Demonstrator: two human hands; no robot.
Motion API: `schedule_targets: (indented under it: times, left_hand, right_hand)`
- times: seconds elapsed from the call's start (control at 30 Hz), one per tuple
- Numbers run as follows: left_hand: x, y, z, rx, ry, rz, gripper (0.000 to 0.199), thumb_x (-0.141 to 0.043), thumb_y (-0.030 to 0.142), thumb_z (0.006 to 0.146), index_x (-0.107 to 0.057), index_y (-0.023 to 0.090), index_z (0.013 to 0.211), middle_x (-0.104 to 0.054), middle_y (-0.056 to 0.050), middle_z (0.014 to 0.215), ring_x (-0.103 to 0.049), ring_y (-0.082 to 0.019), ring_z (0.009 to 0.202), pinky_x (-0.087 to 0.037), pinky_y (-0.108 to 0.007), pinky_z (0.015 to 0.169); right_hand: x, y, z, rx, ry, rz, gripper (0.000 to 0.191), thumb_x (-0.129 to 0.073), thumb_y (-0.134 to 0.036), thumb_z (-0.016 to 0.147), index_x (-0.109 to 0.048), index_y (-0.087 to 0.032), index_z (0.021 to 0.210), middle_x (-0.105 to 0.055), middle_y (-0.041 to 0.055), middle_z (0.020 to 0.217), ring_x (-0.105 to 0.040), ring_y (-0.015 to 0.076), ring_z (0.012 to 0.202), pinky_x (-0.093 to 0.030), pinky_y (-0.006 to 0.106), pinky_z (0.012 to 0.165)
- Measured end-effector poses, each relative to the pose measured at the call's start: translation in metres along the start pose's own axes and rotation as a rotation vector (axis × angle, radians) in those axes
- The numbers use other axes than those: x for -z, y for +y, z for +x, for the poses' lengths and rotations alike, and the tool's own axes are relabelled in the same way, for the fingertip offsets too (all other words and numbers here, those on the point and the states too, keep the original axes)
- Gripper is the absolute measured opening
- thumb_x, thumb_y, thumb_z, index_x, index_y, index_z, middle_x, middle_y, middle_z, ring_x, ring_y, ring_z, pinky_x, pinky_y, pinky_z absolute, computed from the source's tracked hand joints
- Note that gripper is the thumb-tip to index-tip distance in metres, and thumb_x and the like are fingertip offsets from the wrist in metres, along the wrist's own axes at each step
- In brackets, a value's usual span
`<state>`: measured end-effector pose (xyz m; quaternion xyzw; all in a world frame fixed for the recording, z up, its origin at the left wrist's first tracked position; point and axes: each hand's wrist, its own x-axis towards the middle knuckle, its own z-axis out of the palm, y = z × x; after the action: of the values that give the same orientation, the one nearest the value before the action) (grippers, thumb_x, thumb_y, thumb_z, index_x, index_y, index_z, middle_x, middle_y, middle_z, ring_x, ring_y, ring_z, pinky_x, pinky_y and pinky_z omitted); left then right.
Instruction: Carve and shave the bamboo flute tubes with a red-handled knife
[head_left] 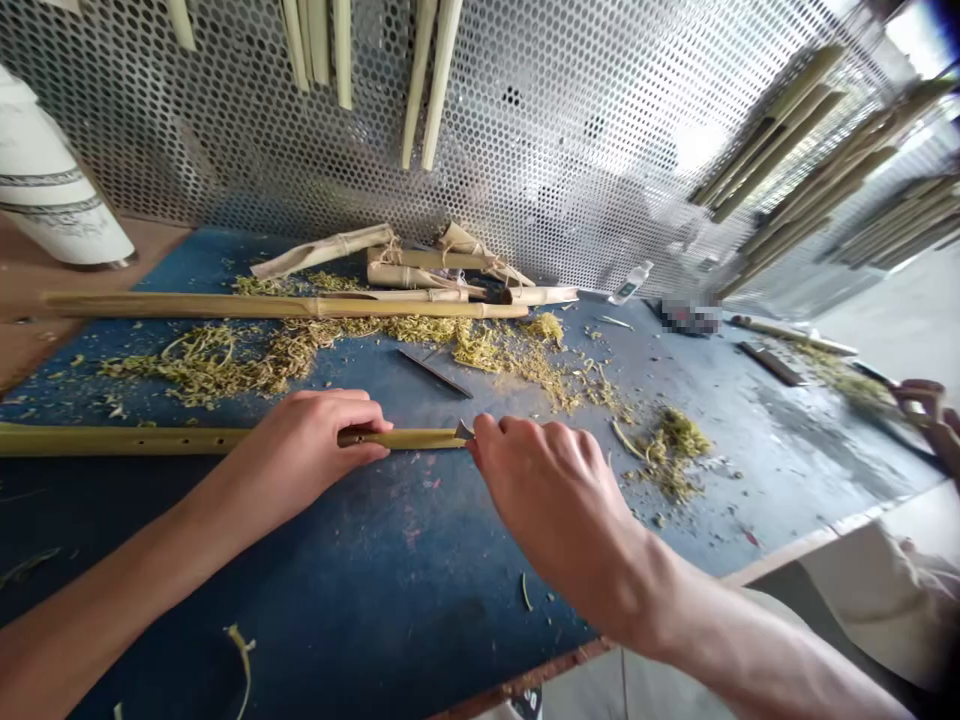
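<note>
A long bamboo pipe (pixel 112 441) with a row of small finger holes lies across the table, like a flute. My left hand (pixel 304 445) grips it, thumb and fingers closed around it near its right end. My right hand (pixel 551 485) is closed at the pipe's right tip, partly hiding that end. A small pointed metal blade (pixel 464 431) sticks out from between its fingers and touches the pipe; its handle is hidden in the fist. Just beyond the pipe lies a thin dark metal file or blade (pixel 433 373).
A long bamboo pole (pixel 285 306), split bamboo pieces (pixel 330 250) and shavings (pixel 217 365) lie behind on the blue table (pixel 390 590). A perforated metal screen (pixel 525 180) stands at the back. A small bottle (pixel 631 284) is near it. Another person's hand (pixel 921 395) shows at right.
</note>
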<state>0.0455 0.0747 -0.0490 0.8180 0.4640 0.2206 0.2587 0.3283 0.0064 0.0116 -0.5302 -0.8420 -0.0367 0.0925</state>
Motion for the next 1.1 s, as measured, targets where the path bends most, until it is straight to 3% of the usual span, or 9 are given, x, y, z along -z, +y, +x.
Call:
schedule_targets:
  times: [0.07, 0.2, 0.37, 0.47, 0.63, 0.8, 0.97, 1.1]
  left_hand:
    - [-0.001, 0.000, 0.001, -0.010, 0.013, -0.001, 0.029, -0.074, 0.054, 0.102, -0.082, 0.027, 0.093, -0.085, -0.003, 0.098, -0.079, -0.027, 0.089, -0.046, -0.034, 0.077]
    - [-0.003, 0.000, 0.004, -0.025, 0.027, -0.008, 0.023, -0.076, 0.048, 0.097, -0.079, 0.027, 0.088, -0.085, -0.002, 0.093, -0.078, -0.026, 0.085, -0.047, -0.034, 0.076]
    - [-0.001, 0.003, 0.005, -0.015, 0.028, -0.017, 0.025, -0.077, 0.049, 0.096, -0.079, 0.026, 0.085, -0.085, -0.003, 0.092, -0.078, -0.026, 0.084, -0.047, -0.033, 0.075]
    - [0.000, 0.003, 0.005, -0.009, 0.025, -0.025, 0.025, -0.077, 0.050, 0.095, -0.080, 0.026, 0.085, -0.087, -0.003, 0.093, -0.078, -0.026, 0.084, -0.047, -0.033, 0.074]
    - [-0.004, -0.001, 0.004, 0.007, 0.039, -0.033, 0.031, -0.076, 0.057, 0.094, -0.080, 0.027, 0.084, -0.087, -0.003, 0.092, -0.075, -0.025, 0.078, -0.045, -0.033, 0.070]
    - [-0.001, 0.004, 0.004, 0.037, 0.027, -0.040, 0.033, -0.077, 0.058, 0.092, -0.080, 0.027, 0.081, -0.085, -0.003, 0.089, -0.074, -0.025, 0.076, -0.043, -0.032, 0.066]
    - [0.001, 0.007, 0.004, 0.065, 0.006, -0.053, 0.035, -0.078, 0.061, 0.093, -0.080, 0.028, 0.081, -0.087, -0.003, 0.091, -0.076, -0.025, 0.076, -0.044, -0.032, 0.064]
    - [0.000, 0.005, 0.004, 0.067, 0.000, -0.059, 0.031, -0.079, 0.058, 0.092, -0.080, 0.028, 0.082, -0.086, -0.002, 0.090, -0.077, -0.025, 0.078, -0.044, -0.033, 0.066]
  right_hand:
    - [0.000, 0.011, 0.004, -0.056, -0.069, 0.056, 0.028, -0.063, -0.017, 0.116, -0.070, -0.024, 0.089, -0.065, 0.0014, 0.066, -0.051, 0.0185, 0.050, -0.020, 0.037, 0.057]
    - [-0.005, 0.035, 0.010, -0.131, -0.176, 0.220, 0.038, -0.061, -0.032, 0.122, -0.075, -0.023, 0.089, -0.073, -0.0011, 0.069, -0.064, 0.0152, 0.058, -0.032, 0.029, 0.060]
    - [-0.017, 0.043, 0.000, -0.072, -0.105, 0.203, 0.024, -0.063, -0.035, 0.121, -0.081, -0.023, 0.110, -0.084, 0.0032, 0.088, -0.071, 0.0176, 0.068, -0.036, 0.029, 0.064]
    - [-0.022, 0.048, -0.007, 0.023, -0.062, 0.197, 0.025, -0.061, -0.035, 0.122, -0.081, -0.023, 0.114, -0.087, 0.0066, 0.100, -0.075, 0.0188, 0.077, -0.040, 0.028, 0.068]
    - [-0.032, 0.065, -0.012, 0.170, -0.001, 0.259, 0.022, -0.062, -0.033, 0.121, -0.082, -0.026, 0.117, -0.085, 0.0081, 0.101, -0.079, 0.0204, 0.085, -0.051, 0.029, 0.076]
    - [-0.043, 0.078, -0.012, 0.197, 0.031, 0.370, 0.023, -0.061, -0.034, 0.121, -0.082, -0.025, 0.123, -0.085, 0.0086, 0.102, -0.080, 0.0214, 0.085, -0.056, 0.030, 0.078]
    - [-0.040, 0.072, -0.008, 0.108, 0.013, 0.472, 0.021, -0.064, -0.035, 0.118, -0.083, -0.026, 0.115, -0.086, 0.0063, 0.095, -0.079, 0.0205, 0.077, -0.057, 0.031, 0.073]
    - [-0.028, 0.062, -0.001, -0.114, -0.108, 0.619, 0.023, -0.064, -0.034, 0.115, -0.080, -0.024, 0.102, -0.078, -0.0004, 0.072, -0.068, 0.0169, 0.058, -0.049, 0.028, 0.058]
